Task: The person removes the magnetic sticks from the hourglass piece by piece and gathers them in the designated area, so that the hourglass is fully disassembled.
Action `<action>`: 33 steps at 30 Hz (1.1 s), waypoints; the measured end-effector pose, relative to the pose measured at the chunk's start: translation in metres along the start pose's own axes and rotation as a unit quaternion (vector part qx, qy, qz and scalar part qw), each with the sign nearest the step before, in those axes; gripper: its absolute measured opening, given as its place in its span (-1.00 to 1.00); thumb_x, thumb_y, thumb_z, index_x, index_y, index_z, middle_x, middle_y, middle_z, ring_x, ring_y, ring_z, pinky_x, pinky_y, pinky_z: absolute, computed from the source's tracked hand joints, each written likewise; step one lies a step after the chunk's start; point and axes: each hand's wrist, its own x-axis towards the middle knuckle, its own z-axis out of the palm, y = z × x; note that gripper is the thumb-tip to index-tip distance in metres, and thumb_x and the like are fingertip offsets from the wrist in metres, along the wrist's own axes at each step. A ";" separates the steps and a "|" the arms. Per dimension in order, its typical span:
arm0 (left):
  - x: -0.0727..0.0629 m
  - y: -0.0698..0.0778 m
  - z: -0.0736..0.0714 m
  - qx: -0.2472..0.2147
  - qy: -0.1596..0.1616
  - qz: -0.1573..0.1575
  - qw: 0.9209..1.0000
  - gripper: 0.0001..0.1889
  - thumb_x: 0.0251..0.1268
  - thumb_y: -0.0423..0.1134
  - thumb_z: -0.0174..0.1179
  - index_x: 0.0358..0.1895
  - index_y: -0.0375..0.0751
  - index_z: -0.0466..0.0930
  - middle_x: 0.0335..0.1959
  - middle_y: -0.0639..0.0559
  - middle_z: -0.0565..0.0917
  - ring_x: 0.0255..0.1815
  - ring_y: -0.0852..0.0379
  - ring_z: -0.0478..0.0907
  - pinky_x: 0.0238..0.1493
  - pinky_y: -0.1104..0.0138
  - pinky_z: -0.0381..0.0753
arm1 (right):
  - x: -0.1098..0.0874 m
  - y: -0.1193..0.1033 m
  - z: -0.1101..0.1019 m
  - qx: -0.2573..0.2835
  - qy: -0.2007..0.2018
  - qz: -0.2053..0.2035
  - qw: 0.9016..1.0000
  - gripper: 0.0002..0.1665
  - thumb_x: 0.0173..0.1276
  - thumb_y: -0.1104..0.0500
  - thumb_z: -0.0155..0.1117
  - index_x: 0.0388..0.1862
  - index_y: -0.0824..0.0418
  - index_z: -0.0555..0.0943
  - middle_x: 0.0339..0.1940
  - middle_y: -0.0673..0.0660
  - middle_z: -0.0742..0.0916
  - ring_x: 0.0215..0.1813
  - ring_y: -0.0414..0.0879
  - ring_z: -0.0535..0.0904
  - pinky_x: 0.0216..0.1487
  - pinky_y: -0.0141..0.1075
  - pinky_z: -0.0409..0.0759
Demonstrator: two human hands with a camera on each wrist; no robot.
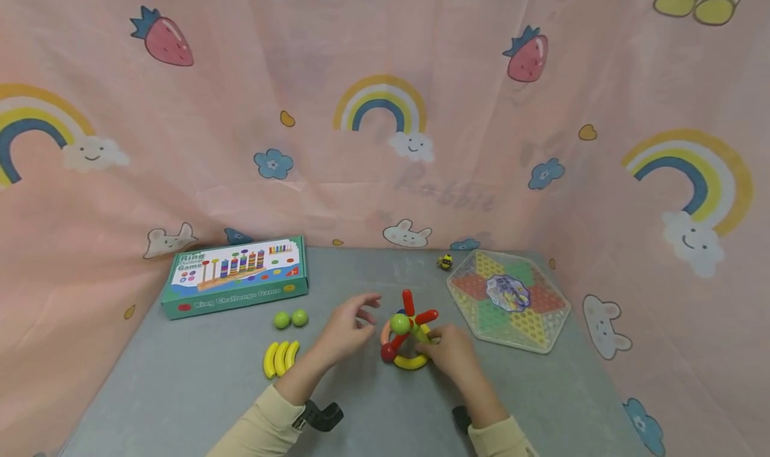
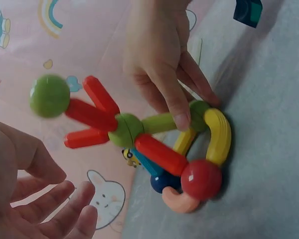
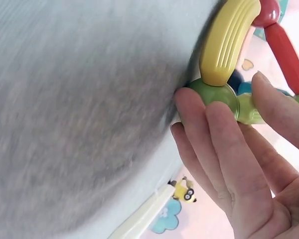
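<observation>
A toy structure of magnetic balls and rods [image 1: 411, 362] stands on the grey table. Its base joins curved yellow and peach rods with red, dark blue and green balls. Straight rods lean up to a green centre ball [image 2: 126, 130], from which red rods stick out, one tipped with another green ball [image 2: 50, 96]. My right hand [image 1: 452, 357] holds the structure low on its right side, fingertips on a green base ball [image 3: 214, 94] and thumb by the light green rod. To the left, my left hand [image 1: 347, 329] hovers apart, fingers loosely bent, holding nothing.
Two loose green balls [image 1: 291, 319] and several curved yellow rods [image 1: 280, 359] lie at left. Behind them is a green ring game box [image 1: 234, 300]. A hexagonal checkers board [image 1: 547, 340] lies at right, near a small yellow figure [image 1: 445, 262]. Patterned pink cloth [image 1: 337, 203] hangs behind.
</observation>
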 end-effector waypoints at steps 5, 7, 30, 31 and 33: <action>0.000 0.006 0.001 -0.010 -0.004 0.002 1.000 -0.40 0.23 -0.44 0.17 0.38 -0.08 0.45 0.18 -0.09 0.60 -0.01 0.02 0.64 -0.07 0.34 0.65 | 0.000 -0.003 0.003 -0.001 0.007 0.002 1.000 -0.52 0.15 0.01 0.58 -0.11 0.35 0.76 -0.13 0.21 0.79 -0.10 0.05 0.63 -0.10 -0.03 0.66; 0.000 0.007 0.003 -0.008 -0.007 0.005 1.000 -0.41 0.23 -0.43 0.19 0.37 -0.07 0.45 0.16 -0.05 0.61 -0.02 0.06 0.64 -0.07 0.36 0.65 | 0.000 -0.004 0.004 -0.003 0.009 0.005 1.000 -0.52 0.15 0.01 0.58 -0.10 0.35 0.76 -0.12 0.22 0.78 -0.10 0.04 0.63 -0.09 -0.03 0.67; 0.006 0.027 0.010 -0.024 -0.017 0.018 0.999 -0.69 0.30 -0.19 0.37 0.08 0.03 0.59 0.02 0.11 0.59 -0.06 0.10 0.58 -0.09 0.37 0.68 | -0.005 -0.010 0.005 0.029 0.003 0.003 1.000 -0.49 0.17 0.04 0.57 -0.10 0.44 0.71 -0.31 0.21 0.75 -0.56 -0.13 0.59 -0.51 -0.29 0.60; 0.007 0.027 0.010 -0.026 -0.016 0.018 0.999 -0.70 0.31 -0.21 0.36 0.08 0.03 0.60 0.02 0.10 0.59 -0.07 0.09 0.58 -0.10 0.36 0.68 | -0.005 -0.010 0.005 0.029 0.002 0.003 1.000 -0.49 0.17 0.04 0.57 -0.10 0.44 0.71 -0.33 0.21 0.75 -0.57 -0.14 0.59 -0.52 -0.30 0.60; 0.007 0.028 0.010 -0.034 -0.017 0.014 0.999 -0.72 0.32 -0.22 0.32 0.07 0.01 0.61 0.02 0.08 0.61 -0.09 0.06 0.59 -0.12 0.34 0.67 | -0.005 -0.010 0.005 0.030 0.001 0.003 1.000 -0.50 0.17 0.05 0.57 -0.10 0.44 0.72 -0.34 0.20 0.75 -0.59 -0.15 0.59 -0.53 -0.30 0.59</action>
